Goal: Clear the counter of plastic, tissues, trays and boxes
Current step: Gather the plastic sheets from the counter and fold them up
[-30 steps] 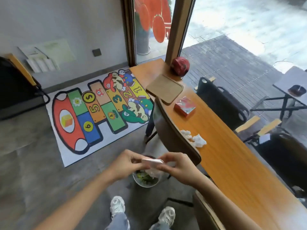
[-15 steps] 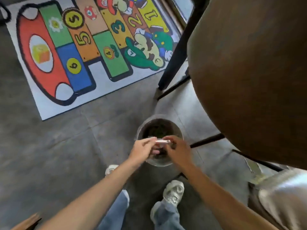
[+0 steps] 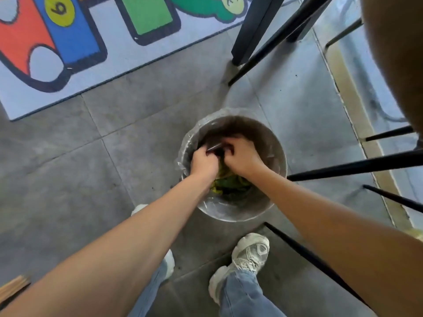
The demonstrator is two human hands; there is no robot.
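Looking straight down at a grey tiled floor (image 3: 96, 161), a bright play mat (image 3: 68, 42) up beyond the hands and black chair legs (image 3: 263, 37) off to the right side. Directly under both hands sits a round bin (image 3: 278, 179) with a clear plastic liner (image 3: 183, 156) folded over its rim, and a pair of pale sneakers (image 3: 249, 255) planted just short of it. Both arms reach down into the mouth, so the drop point is right below the grip, no reach needed. Down in the bin, under the wrists, there's green and yellow waste (image 3: 229, 184). Left hand (image 3: 203, 162) and right hand (image 3: 242, 156) are knuckle to knuckle inside the rim, about equally near the middle. Between them, on the far side of the fingers, runs a thin dark sliver (image 3: 214, 146), its long line going from the left hand's fingertips across toward the right hand; it looks like the edge of the scrap being thrown out, though it's too small and shaded to name. Both hands are curled closed; the left seems to pinch that sliver, and whether the right is gripping it too or pushing the rubbish down, I can't tell. My read: letting go here drops it cleanly inside; the liner's loose edge by the left wrist is the only snag.
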